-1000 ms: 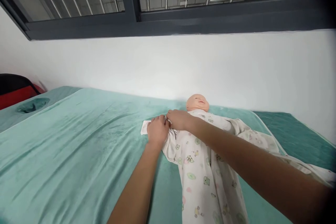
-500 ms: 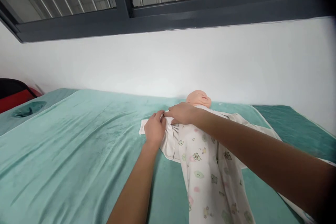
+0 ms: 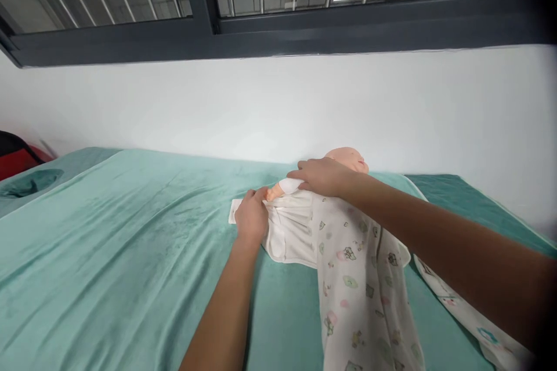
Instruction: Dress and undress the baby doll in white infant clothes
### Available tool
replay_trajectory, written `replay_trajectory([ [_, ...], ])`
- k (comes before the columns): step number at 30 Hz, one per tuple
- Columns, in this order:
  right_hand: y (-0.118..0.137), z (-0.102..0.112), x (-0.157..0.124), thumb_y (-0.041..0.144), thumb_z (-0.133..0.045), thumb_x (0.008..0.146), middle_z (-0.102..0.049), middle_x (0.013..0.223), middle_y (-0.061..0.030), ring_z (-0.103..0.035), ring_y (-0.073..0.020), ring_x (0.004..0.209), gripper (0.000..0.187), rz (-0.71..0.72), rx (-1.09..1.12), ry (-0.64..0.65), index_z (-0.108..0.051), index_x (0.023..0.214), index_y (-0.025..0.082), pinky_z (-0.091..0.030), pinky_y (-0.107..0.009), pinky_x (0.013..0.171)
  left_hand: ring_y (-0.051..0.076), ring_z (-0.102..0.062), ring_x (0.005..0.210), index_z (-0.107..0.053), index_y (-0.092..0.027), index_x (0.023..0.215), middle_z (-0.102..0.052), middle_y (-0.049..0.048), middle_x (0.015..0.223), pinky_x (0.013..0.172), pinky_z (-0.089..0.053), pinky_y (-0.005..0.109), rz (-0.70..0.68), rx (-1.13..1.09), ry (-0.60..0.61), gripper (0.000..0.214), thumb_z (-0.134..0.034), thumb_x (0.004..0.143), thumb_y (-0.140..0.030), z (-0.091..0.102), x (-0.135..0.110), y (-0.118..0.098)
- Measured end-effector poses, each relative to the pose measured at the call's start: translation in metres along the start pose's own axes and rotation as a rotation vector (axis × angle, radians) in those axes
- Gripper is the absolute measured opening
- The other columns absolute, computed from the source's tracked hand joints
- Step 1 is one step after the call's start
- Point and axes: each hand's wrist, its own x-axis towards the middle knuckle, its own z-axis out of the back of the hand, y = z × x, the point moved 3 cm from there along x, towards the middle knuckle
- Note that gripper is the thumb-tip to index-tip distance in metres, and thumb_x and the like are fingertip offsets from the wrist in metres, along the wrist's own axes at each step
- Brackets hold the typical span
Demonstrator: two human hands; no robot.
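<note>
A baby doll [image 3: 346, 156] lies on its back on the bed, its head towards the wall. My left hand [image 3: 252, 214] is closed, its fingertips pinching the doll's small hand [image 3: 274, 191]. Around the doll's forearm sits a white sleeve [image 3: 290, 185]. My right hand [image 3: 322, 177] is closed on the upper part of that sleeve, close to the doll's shoulder, and hides part of the chest. Below my hands, the printed baby garment [image 3: 357, 278] covers the body and trails towards me. Its white inner side spreads out gathered beside the arm.
Green plush sheets [image 3: 130, 243] cover the bed. At the lower right lies another printed white cloth [image 3: 470, 313]. A red and black object [image 3: 17, 156] stands at the far left. Behind the bed rise a white wall [image 3: 195, 104] and a barred window.
The doll's hand and forearm now show out of the white sleeve. My right hand has shifted towards the doll's shoulder, apart from my left hand. The view has shifted slightly.
</note>
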Motion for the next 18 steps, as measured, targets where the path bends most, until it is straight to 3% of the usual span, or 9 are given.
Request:
replay_trajectory([
  [7, 0.022, -0.017, 0.025, 0.038, -0.049, 0.096, -0.061, 0.104, -0.0059, -0.06, -0.0197, 0.079, 0.03, 0.054, 0.086, 0.044, -0.056, 0.124, 0.03, -0.035, -0.027, 0.06, 0.026, -0.054, 0.113, -0.052, -0.026, 0.126, -0.061, 0.0087, 0.122, 0.09, -0.042, 0.038, -0.146, 0.173, -0.054, 0.038, -0.048, 0.089, -0.017, -0.002, 0.006, -0.015],
  [12, 0.038, -0.03, 0.043, 0.033, -0.055, 0.091, -0.063, 0.106, -0.0089, -0.062, -0.0249, 0.09, 0.029, 0.03, 0.144, 0.041, -0.059, 0.119, 0.024, -0.042, -0.03, 0.068, 0.026, -0.053, 0.114, -0.047, -0.02, 0.127, -0.06, 0.0109, 0.122, 0.098, -0.038, 0.042, -0.18, 0.253, 0.043, 0.035, -0.048, 0.092, -0.021, -0.016, 0.013, -0.017],
  [15, 0.035, -0.028, 0.028, 0.033, -0.056, 0.09, -0.063, 0.115, -0.0123, -0.058, -0.0302, 0.106, 0.032, -0.055, 0.21, -0.013, -0.059, 0.119, 0.019, -0.045, -0.037, 0.08, 0.026, -0.053, 0.113, -0.048, -0.019, 0.127, -0.059, 0.0116, 0.123, 0.097, -0.039, 0.042, -0.168, 0.319, 0.046, 0.036, -0.036, 0.094, -0.012, -0.018, 0.013, -0.016],
  [18, 0.018, -0.027, -0.014, 0.035, -0.051, 0.093, -0.061, 0.127, -0.0105, -0.054, -0.029, 0.118, 0.037, -0.159, 0.412, -0.231, -0.056, 0.127, 0.02, -0.042, -0.041, 0.096, 0.027, -0.053, 0.115, -0.048, -0.019, 0.127, -0.058, 0.0132, 0.123, 0.097, -0.039, 0.042, -0.146, 0.355, 0.021, 0.038, -0.033, 0.093, -0.011, -0.014, 0.01, -0.014],
])
